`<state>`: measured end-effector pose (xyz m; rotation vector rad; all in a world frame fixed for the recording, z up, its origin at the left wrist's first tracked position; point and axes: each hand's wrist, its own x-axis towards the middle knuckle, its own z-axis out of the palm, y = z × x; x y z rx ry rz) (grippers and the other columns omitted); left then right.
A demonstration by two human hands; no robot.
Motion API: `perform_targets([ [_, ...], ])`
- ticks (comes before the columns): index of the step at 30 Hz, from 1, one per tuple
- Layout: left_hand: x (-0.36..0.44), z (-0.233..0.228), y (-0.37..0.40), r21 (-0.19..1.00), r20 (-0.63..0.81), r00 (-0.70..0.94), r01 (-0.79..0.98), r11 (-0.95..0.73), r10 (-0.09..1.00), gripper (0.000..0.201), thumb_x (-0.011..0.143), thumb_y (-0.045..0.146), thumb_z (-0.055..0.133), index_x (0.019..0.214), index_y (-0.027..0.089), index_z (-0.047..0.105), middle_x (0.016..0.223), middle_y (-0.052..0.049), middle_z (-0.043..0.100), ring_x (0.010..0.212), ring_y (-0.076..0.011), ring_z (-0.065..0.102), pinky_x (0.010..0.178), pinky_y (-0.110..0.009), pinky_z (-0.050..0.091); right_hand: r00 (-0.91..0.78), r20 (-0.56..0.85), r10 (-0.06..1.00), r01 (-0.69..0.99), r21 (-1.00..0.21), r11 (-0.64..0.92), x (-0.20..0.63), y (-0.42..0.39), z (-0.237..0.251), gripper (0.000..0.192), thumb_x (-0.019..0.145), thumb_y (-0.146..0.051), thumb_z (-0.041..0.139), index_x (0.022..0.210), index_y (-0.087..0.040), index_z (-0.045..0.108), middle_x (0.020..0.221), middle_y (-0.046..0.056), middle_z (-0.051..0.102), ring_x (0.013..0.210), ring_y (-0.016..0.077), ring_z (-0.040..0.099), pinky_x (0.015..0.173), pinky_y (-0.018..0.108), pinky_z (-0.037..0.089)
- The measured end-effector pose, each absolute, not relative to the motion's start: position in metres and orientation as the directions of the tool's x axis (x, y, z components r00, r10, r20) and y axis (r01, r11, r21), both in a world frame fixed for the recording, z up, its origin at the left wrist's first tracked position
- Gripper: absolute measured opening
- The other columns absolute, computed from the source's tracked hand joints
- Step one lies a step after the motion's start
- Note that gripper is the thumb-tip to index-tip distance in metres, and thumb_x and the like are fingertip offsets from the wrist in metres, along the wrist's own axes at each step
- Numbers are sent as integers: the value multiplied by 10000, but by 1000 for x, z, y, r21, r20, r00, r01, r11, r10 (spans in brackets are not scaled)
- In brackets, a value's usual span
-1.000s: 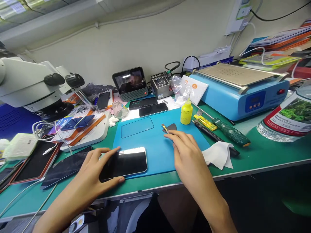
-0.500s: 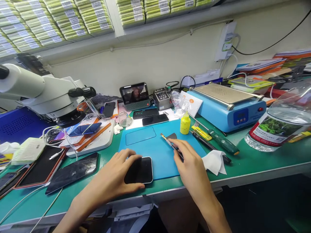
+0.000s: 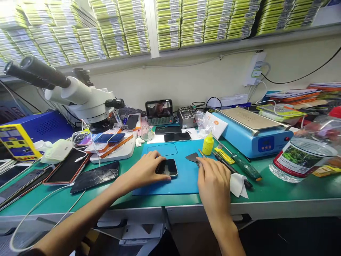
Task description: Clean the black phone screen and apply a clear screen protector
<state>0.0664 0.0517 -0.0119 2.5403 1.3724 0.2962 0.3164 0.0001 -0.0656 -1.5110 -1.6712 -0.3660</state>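
My left hand (image 3: 146, 169) lies on the left part of a black phone (image 3: 168, 167), holding it flat on the blue mat (image 3: 183, 179). My right hand (image 3: 213, 177) rests on the mat's right side and grips a thin tool with a brass tip (image 3: 200, 152); most of the tool is hidden under my fingers. A dark triangular pry pick (image 3: 192, 157) lies on the mat just left of that tip.
A yellow bottle (image 3: 208, 144), screwdrivers (image 3: 239, 164) and a white wipe (image 3: 238, 185) lie right of the mat. A blue heating plate (image 3: 253, 137) and a big water bottle (image 3: 303, 153) stand further right. A microscope (image 3: 80, 97), phones and cables (image 3: 94, 176) crowd the left.
My view tilted up, and the shelves of green boxes came into sight. My left hand slid the phone to the mat's middle. My right hand picked up the thin tool.
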Motion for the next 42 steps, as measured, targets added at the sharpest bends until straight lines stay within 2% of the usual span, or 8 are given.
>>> perform_targets([
  [3,62,-15,51,300,78,536,792,-532,841,682,896,607,810,1446,233,662,1347,-133,650,1192,-356,651,1061,-525,530,-94,652,752,921,-229,314,311,18,-55,303,1108,-184,476,1298,-158,711,1201,139,793,1124,284,721,992,460,545],
  [7,52,-19,50,294,102,522,797,-527,847,687,900,635,789,1452,245,664,1338,-138,657,1209,-368,644,1053,-535,530,-325,456,829,903,-110,415,293,63,-36,219,1049,-265,688,1253,-189,716,1223,68,764,1104,232,732,977,442,603],
  [12,40,-21,51,279,109,500,814,-509,859,655,925,638,759,1456,270,657,1339,-130,657,1207,-350,644,1046,-530,521,-359,299,884,923,-31,385,271,106,-23,280,1038,-389,722,1218,-174,713,1249,85,731,1117,238,722,964,461,628],
  [18,33,-23,57,248,133,490,826,-507,862,637,979,630,697,1498,269,614,1380,-140,635,1275,-375,601,1131,-618,452,-390,271,880,914,-4,406,255,117,-20,321,1050,-410,702,1267,-173,697,1270,94,722,1110,239,723,945,454,634],
  [24,31,-24,83,203,152,556,792,-576,817,559,1010,517,719,1466,216,601,1431,-126,638,1291,-321,634,1128,-590,511,-338,340,878,925,-50,376,255,121,-27,331,1059,-408,689,1296,-177,687,1270,94,723,1118,242,725,950,459,635],
  [35,35,-12,97,103,229,560,800,-592,796,445,1024,454,723,1376,189,655,1430,-127,661,1290,-308,664,1094,-569,567,-254,435,864,887,-251,387,265,135,-41,273,1074,-391,664,1257,-191,702,1241,85,734,1112,233,722,971,459,625],
  [39,12,0,65,134,325,497,818,-559,805,342,1053,400,692,1324,192,682,1373,-111,695,1226,-270,696,1062,-517,596,-254,441,861,849,-325,417,272,138,-39,270,1075,-373,655,1261,-181,697,1226,82,750,1078,224,737,958,444,622],
  [42,-39,24,46,171,399,327,892,-420,857,261,1059,394,685,1216,188,715,1249,-88,736,1114,-232,725,1008,-473,618,-223,468,855,829,-371,419,278,129,-30,323,1095,-353,557,1349,-183,662,1330,114,742,1007,230,766,906,426,628],
])
